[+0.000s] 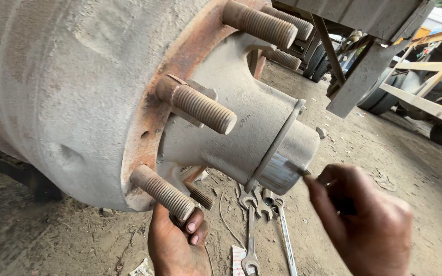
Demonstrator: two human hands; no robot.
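The left hand (177,243) curls its fingers around a threaded wheel stud (163,192) at the bottom of the rusty hub flange (154,110); the right hand (367,222) pinches a small dark tool (302,171) whose tip touches the shiny end of the grey hub cap (287,161); on the dirt below lie several spanners (254,225) and a white scrap of packaging with red print (238,258), beside the left wrist.
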